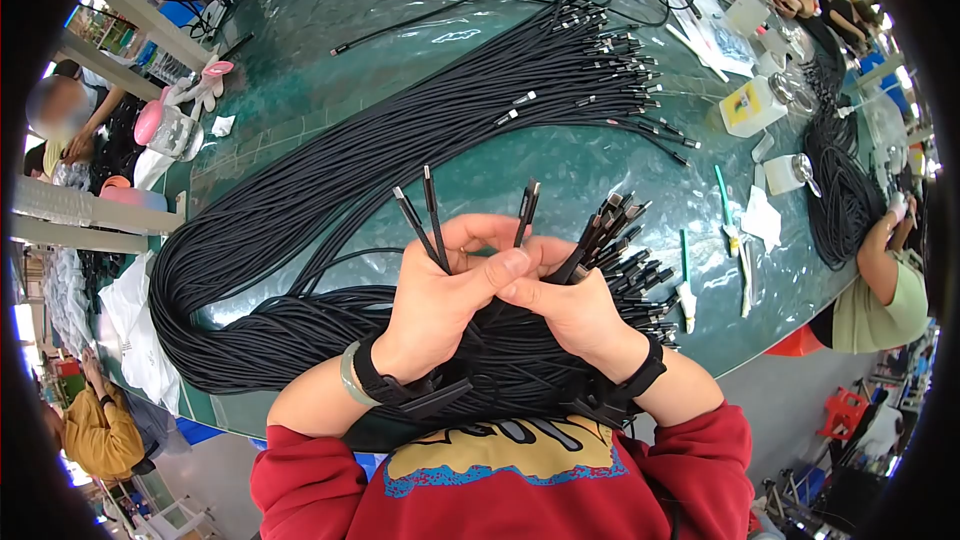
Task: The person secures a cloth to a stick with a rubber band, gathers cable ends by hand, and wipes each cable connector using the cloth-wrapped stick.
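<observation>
My left hand (435,292) is closed around black cables, and two of their plug ends (406,206) stick up above its fingers. My right hand (575,312) grips a thicker bunch of black cables, its metal-tipped plugs (612,222) fanned out to the upper right. Between the hands, another pair of plug ends (528,205) stands upright by the fingertips; which hand holds it I cannot tell. Both thumbs nearly meet. A long, looped bundle of black cables (330,180) lies behind and beneath my hands, bending round at the left.
The green table (690,210) also bears green-handled brushes (685,258), a yellow-labelled bottle (752,106), a clear jar with a pink lid (170,130) and loose cables (430,25) at the back. A co-worker's arm (880,250) rests by another cable coil (845,200) at right.
</observation>
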`<action>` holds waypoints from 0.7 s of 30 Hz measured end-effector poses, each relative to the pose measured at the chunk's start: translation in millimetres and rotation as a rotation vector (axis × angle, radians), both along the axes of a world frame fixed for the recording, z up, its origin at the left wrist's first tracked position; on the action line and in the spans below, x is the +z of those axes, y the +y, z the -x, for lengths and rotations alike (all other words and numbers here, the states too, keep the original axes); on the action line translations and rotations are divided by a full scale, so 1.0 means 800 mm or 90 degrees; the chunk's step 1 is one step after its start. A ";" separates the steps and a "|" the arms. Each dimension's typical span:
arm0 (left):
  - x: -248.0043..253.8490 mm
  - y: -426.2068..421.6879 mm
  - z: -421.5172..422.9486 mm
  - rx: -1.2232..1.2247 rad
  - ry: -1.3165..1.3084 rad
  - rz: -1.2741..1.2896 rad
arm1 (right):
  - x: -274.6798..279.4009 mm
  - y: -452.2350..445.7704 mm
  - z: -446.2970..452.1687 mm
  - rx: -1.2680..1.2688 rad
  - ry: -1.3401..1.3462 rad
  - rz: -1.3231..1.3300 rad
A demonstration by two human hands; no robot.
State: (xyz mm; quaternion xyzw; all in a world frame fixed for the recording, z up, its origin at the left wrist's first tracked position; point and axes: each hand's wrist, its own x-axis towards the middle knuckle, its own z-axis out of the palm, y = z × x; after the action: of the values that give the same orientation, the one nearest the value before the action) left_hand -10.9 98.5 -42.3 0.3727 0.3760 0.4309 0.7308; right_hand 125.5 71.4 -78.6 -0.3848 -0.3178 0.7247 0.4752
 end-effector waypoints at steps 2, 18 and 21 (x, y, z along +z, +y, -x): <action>-0.008 0.001 0.001 0.001 0.006 0.006 | 0.000 -0.001 0.001 -0.002 -0.013 -0.005; -0.006 0.009 0.008 -0.086 0.003 -0.033 | 0.012 0.001 0.006 -0.086 -0.030 -0.002; -0.002 0.006 0.003 -0.107 0.017 -0.085 | 0.014 0.000 0.001 -0.007 -0.037 -0.045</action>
State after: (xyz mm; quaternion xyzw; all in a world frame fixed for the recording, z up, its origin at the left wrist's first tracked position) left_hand -13.5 103.2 -43.9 0.4564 0.3233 0.3875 0.7328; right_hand 124.5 71.6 -67.2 -0.3902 -0.3546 0.6992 0.4828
